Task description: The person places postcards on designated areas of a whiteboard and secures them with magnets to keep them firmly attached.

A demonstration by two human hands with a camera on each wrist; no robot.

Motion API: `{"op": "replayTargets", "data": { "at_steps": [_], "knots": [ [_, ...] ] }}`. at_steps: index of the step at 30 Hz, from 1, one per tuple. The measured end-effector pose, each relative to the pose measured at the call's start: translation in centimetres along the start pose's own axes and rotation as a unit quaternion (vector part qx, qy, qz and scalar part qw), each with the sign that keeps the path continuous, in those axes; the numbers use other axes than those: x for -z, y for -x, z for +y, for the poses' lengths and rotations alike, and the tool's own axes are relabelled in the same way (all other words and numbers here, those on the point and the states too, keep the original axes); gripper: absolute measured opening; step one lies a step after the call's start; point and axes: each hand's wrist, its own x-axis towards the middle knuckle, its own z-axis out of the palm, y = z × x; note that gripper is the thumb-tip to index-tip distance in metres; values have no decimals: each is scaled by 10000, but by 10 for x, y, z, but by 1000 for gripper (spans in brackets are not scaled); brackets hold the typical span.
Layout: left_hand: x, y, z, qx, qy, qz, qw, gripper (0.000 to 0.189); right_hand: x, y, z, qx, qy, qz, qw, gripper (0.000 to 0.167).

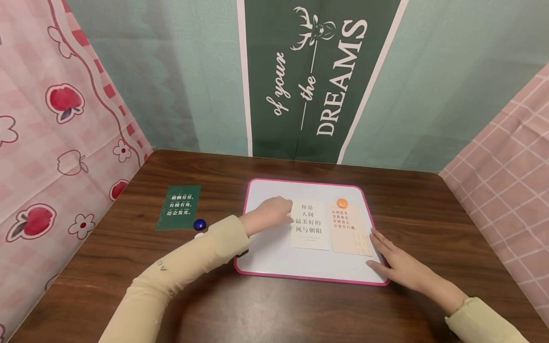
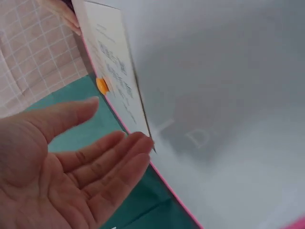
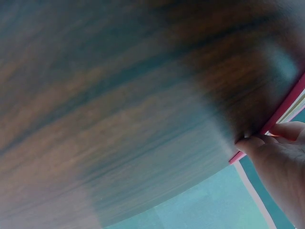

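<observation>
A pink-edged whiteboard (image 1: pixel 270 259) lies on the wooden table. On it are two paper cards with Chinese text, a cream card (image 1: pixel 310 238) and a peach card (image 1: pixel 345 240) to its right. An orange round magnet (image 1: pixel 341 203) sits at the peach card's top. My left hand (image 1: pixel 272 212) is over the board at the cream card's upper left; the left wrist view shows its fingers extended, thumb apart, fingertips by the card's corner. Whether they touch it, I cannot tell. My right hand (image 1: pixel 399 267) rests on the board's right edge, its fingers fairly straight.
A dark green card (image 1: pixel 179 207) lies left of the board. Beside it are a blue round magnet (image 1: pixel 199 224) and a white piece (image 1: pixel 199 235) partly hidden by my left sleeve. A black object (image 1: pixel 242 253) shows at the board's left edge. Curtains surround the table (image 1: pixel 266 309).
</observation>
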Motion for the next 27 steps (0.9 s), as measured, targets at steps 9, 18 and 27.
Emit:
{"op": "replayTargets", "data": {
  "at_steps": [9, 18, 27],
  "knots": [
    [1, 15, -19, -616, -760, 280, 9948, 20, 1, 0, -1, -27, -1, -28, 10000, 81],
    [9, 37, -40, -523, -621, 575, 9950, 25, 2, -1, -2, -42, 43, -52, 10000, 81],
    [16, 55, -61, -345, -253, 693, 9967, 29, 2, -1, -3, -29, 46, -42, 10000, 80]
  ]
}}
